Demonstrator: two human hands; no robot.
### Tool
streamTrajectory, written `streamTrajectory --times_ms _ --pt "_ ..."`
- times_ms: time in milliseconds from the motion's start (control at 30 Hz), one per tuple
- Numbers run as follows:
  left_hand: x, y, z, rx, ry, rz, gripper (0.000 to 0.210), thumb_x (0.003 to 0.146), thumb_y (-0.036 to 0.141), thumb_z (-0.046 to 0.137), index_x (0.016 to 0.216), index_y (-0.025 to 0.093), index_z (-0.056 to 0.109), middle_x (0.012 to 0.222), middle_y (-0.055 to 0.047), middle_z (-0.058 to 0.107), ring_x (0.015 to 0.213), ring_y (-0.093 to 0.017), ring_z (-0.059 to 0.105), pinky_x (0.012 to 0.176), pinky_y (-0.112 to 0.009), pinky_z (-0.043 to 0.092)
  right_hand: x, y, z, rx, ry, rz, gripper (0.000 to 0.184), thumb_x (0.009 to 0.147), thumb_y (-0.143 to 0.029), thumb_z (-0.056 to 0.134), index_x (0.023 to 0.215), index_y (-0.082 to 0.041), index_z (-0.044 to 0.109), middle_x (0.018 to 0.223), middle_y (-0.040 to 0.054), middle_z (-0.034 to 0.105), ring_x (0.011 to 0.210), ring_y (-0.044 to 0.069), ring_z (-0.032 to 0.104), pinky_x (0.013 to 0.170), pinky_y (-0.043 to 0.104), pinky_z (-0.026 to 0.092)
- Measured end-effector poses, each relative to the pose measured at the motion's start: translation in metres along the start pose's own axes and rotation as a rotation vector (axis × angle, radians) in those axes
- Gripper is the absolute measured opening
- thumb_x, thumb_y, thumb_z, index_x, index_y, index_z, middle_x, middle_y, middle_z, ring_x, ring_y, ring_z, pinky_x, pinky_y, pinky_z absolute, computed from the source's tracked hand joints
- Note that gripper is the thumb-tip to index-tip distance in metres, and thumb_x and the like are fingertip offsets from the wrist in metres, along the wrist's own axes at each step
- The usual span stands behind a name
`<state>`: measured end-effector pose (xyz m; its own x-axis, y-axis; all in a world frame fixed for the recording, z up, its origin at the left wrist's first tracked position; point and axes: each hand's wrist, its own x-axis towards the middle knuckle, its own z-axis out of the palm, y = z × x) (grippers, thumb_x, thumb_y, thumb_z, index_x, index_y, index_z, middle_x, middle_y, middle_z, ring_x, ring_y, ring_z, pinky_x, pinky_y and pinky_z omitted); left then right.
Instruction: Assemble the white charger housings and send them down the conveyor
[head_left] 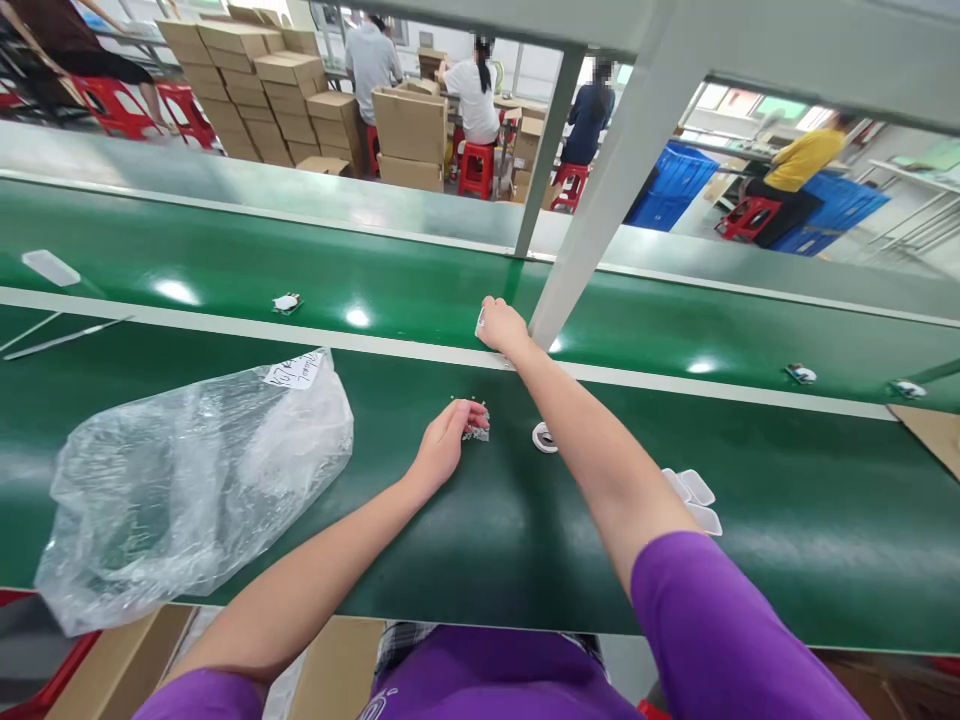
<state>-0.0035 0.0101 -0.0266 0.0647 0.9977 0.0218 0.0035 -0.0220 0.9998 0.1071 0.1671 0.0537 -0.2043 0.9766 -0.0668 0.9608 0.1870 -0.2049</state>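
Note:
My right hand (502,326) reaches over the far green belt, beside the white post. Its fingers are closed on a small white piece (480,322), mostly hidden by the hand. My left hand (444,440) rests on the near green surface, fingers curled around small clear plastic pieces (478,434); a few more tiny bits lie just beyond it. Between my forearms sits a white ring-shaped roll (541,438). Several translucent white plastic covers (697,488) lie to the right of my right forearm.
A large clear plastic bag (202,480) with a handwritten label covers the left side. On the far belt (420,290) are small assemblies (286,303) and a translucent cover (51,267). Metal tweezers (67,338) lie at left. The white post (592,200) rises ahead; people sit beyond.

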Motion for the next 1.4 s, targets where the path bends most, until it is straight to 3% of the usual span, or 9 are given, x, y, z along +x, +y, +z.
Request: streamTrajectory --times_ms 200,300,400,500,600,800,1033,1233,1400 --pt "0.001 -0.004 -0.001 0.026 -0.018 0.008 0.048 0.093 0.055 0.039 0.085 0.017 0.066 0.077 -0.006 0.069 0.078 -0.019 0.064 0.078 -0.034 0.050 0.005 -0.003 0.002 -0.036 -0.041 -0.078 0.053 0.087 -0.016 0.056 0.137 -0.008 0.043 0.137 0.0245 0.049 0.123 0.033 0.052 0.097 0.043 0.046" --pt "0.000 -0.003 0.001 0.027 -0.029 0.000 0.046 0.093 0.054 0.040 0.086 0.017 0.066 0.077 -0.006 0.069 0.078 -0.019 0.064 0.080 -0.035 0.049 -0.033 0.022 -0.023 -0.003 -0.016 -0.285 0.052 0.092 -0.024 0.054 0.142 -0.021 0.041 0.142 0.0115 0.049 0.123 0.024 0.052 0.100 0.035 0.044" --pt "-0.003 -0.002 0.002 0.042 -0.059 -0.001 0.045 0.093 0.053 0.040 0.085 0.017 0.066 0.077 -0.005 0.069 0.079 -0.019 0.064 0.083 -0.036 0.048 -0.094 0.070 -0.054 0.054 -0.035 -0.481 0.031 0.093 -0.028 0.052 0.121 -0.020 0.063 0.112 0.0073 0.069 0.097 0.022 0.065 0.088 0.036 0.049" --pt "-0.007 -0.002 0.004 0.086 -0.081 0.007 0.045 0.094 0.054 0.040 0.085 0.018 0.067 0.077 -0.004 0.070 0.082 -0.020 0.063 0.086 -0.036 0.047 -0.162 0.126 -0.071 -0.006 -0.160 -0.367 0.022 0.092 -0.029 0.053 0.101 -0.019 0.070 0.102 0.0070 0.072 0.092 0.023 0.067 0.082 0.034 0.051" --pt "-0.009 -0.002 0.005 0.129 -0.100 0.006 0.044 0.093 0.054 0.041 0.085 0.020 0.067 0.078 -0.004 0.070 0.084 -0.021 0.064 0.088 -0.036 0.047 -0.216 0.164 -0.063 -0.148 -0.283 -0.164 0.026 0.087 -0.033 0.061 0.106 -0.018 0.070 0.109 0.0097 0.072 0.097 0.026 0.068 0.081 0.036 0.052" --pt "-0.009 0.000 0.006 0.204 -0.077 -0.011 0.043 0.092 0.054 0.041 0.082 0.020 0.067 0.075 -0.003 0.071 0.084 -0.022 0.065 0.088 -0.037 0.048 -0.253 0.170 -0.029 -0.318 -0.241 -0.079 0.023 0.084 -0.021 0.062 0.106 -0.016 0.069 0.101 0.0127 0.072 0.093 0.028 0.070 0.083 0.041 0.051" --pt "-0.019 0.005 0.009 0.153 -0.213 0.030 0.030 0.084 0.046 0.061 0.095 0.019 0.068 0.091 -0.006 0.072 0.084 -0.019 0.066 0.084 -0.036 0.052 -0.234 0.123 -0.011 0.853 0.068 -0.144 0.029 0.083 -0.038 0.067 0.108 -0.024 0.065 0.110 0.0057 0.068 0.096 0.019 0.065 0.077 0.032 0.055" --pt "-0.028 0.000 0.013 0.073 -0.354 0.210 0.058 0.077 0.034 0.073 0.131 0.025 0.053 0.130 -0.011 0.060 0.105 -0.020 0.063 0.083 -0.035 0.056 -0.207 0.068 0.033 1.574 -0.140 -0.016 0.033 0.075 -0.041 0.077 0.099 -0.022 0.064 0.093 0.0003 0.069 0.081 0.012 0.066 0.070 0.024 0.054" --pt "-0.026 -0.001 0.008 0.115 -0.316 0.341 0.051 0.078 0.035 0.074 0.125 0.024 0.058 0.136 -0.012 0.058 0.131 -0.027 0.050 0.108 -0.046 0.043 -0.197 0.050 0.051 1.746 -0.397 0.058 0.040 0.078 -0.053 0.072 0.096 -0.020 0.058 0.080 -0.0007 0.068 0.066 0.012 0.065 0.063 0.025 0.055"
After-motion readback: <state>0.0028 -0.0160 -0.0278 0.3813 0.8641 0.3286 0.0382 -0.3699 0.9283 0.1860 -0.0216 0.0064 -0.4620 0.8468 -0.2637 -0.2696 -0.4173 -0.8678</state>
